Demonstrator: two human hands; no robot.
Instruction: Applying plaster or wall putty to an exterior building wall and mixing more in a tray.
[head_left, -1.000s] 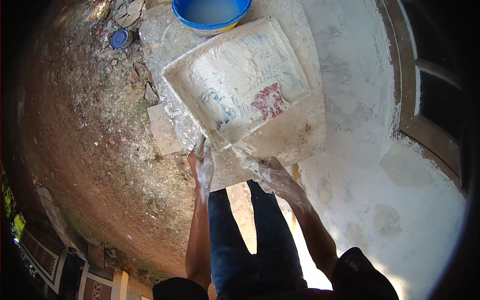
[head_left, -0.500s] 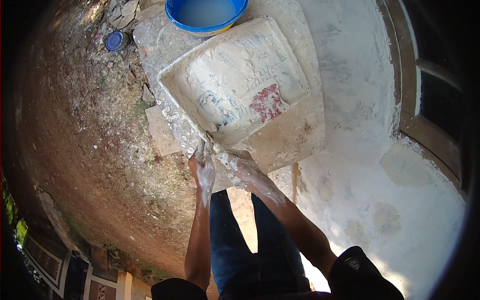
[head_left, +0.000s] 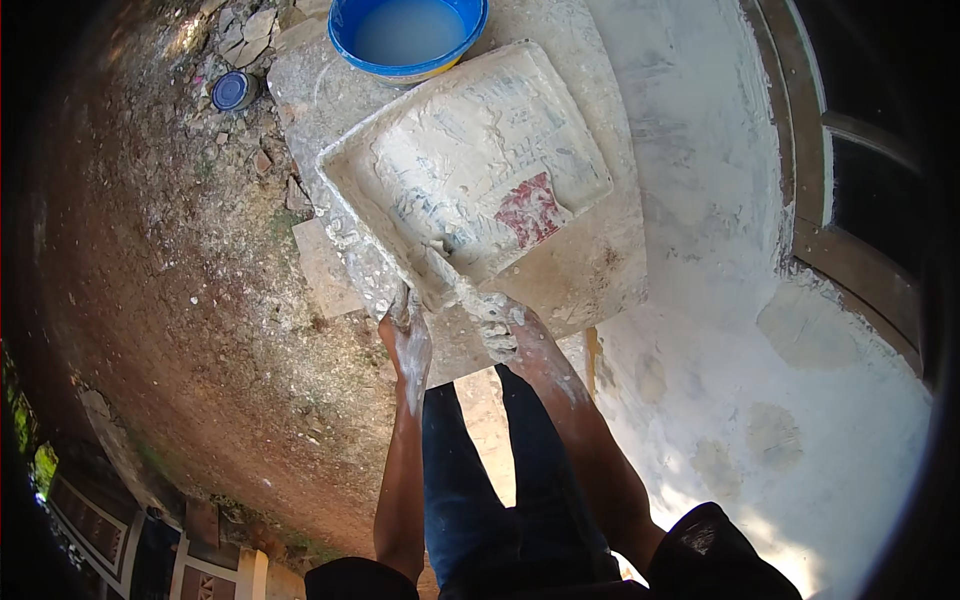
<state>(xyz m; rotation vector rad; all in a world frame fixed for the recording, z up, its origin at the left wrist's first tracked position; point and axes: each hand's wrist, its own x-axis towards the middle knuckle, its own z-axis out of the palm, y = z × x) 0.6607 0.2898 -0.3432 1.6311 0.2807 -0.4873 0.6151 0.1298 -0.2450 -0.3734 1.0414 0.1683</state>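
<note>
A shallow rectangular tray (head_left: 578,115), smeared with wet off-white plaster, lies at an angle in front of me. My left hand (head_left: 406,330), white with plaster, is closed on the tray's near corner. Just right of it, my right hand (head_left: 508,335) grips a plaster-caked scraper (head_left: 452,276). Its blade reaches over the tray's near edge into the plaster; the coating hides most of its shape and handle. A red patch (head_left: 533,210) shows through on the tray floor.
The tray rests on a dusty board (head_left: 610,255). Beyond it stands a blue bucket (head_left: 470,45) of cloudy liquid. A small lidded can (head_left: 233,91) and broken slabs (head_left: 250,35) lie far left on the dirt. A whitish wall (head_left: 700,150) and brown frame (head_left: 860,265) rise right.
My right hand has shifted slightly right and turned, bringing the scraper away from my left hand so its blade shows over the tray. The left hand keeps its place.
</note>
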